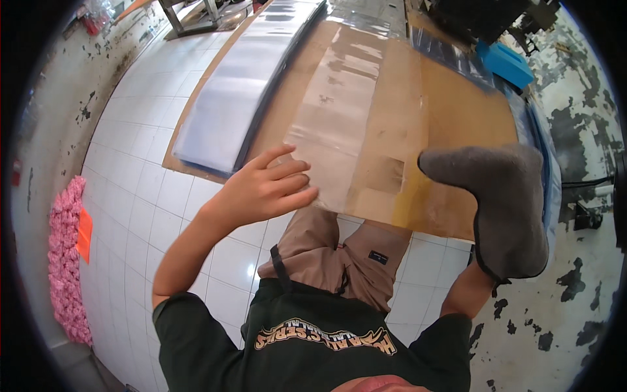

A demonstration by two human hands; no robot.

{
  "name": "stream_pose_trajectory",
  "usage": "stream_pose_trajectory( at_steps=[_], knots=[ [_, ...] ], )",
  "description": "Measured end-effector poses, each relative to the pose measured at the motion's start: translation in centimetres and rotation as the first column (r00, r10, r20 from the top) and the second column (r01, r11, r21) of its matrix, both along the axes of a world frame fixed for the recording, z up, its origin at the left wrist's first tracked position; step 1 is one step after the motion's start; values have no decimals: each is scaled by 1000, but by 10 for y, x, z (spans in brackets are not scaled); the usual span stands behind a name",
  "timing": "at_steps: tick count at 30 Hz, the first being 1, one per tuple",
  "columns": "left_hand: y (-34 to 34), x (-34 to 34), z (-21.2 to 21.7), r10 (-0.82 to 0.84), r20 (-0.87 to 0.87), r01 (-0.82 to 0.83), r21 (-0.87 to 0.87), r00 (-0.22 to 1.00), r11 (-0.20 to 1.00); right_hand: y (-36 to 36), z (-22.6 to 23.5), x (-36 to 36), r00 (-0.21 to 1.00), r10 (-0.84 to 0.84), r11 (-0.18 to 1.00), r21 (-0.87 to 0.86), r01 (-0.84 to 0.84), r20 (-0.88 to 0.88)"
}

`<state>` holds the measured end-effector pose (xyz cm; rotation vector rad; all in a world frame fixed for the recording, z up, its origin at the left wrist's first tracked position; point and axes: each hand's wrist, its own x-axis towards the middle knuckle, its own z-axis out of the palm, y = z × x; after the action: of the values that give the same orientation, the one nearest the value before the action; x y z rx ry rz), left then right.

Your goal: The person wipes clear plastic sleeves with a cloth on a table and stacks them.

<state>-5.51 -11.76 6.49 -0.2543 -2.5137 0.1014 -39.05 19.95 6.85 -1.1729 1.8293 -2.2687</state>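
My left hand (264, 186) is bare, with its fingers apart and slightly curled. It hovers at or just over the near end of a clear plastic sheet (343, 111), which lies lengthwise on a brown board-topped table (450, 124); whether the fingertips touch it I cannot tell. A thick grey cloth mitt (506, 196) covers my right hand (506, 186) down to the wrist. It bends leftward over the table's near right part, and the fingers inside are hidden. Left of the single sheet lies a stack of clear plastic sheets (225, 98).
A blue plastic container (504, 64) sits at the far right, near dark machinery (483, 19). More plastic sheeting (539, 137) hangs along the table's right edge. A pink woven bundle (65, 261) with an orange piece (84, 235) is by the left wall. White tiles cover the floor (140, 130).
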Motion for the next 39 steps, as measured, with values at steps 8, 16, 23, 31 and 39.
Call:
stream_pose_trajectory(
  at_steps=[8, 16, 23, 31, 39],
  knots=[
    [74, 32, -80, 783, -302, -417, 713, 544, 564, -158, -2, 41, 757, 652, 630, 525, -572, 42],
    [104, 14, -73, 505, 40, 292, 776, 862, -559, -215, -42, 102, 415, 906, 199, 787, -584, 79],
    [95, 22, -64, 468, 151, 192, 772, 871, -606, -224, -36, 134, 92, 977, 212, 871, -443, -191],
    [93, 21, -74, 584, 65, 133, 948, 809, -289, -241, -25, 174, 118, 967, 253, 771, -584, -227],
    [93, 35, -65, 384, 38, 171, 852, 923, -495, -237, -28, 183, 129, 923, 381, 827, -413, -361]
  ],
)
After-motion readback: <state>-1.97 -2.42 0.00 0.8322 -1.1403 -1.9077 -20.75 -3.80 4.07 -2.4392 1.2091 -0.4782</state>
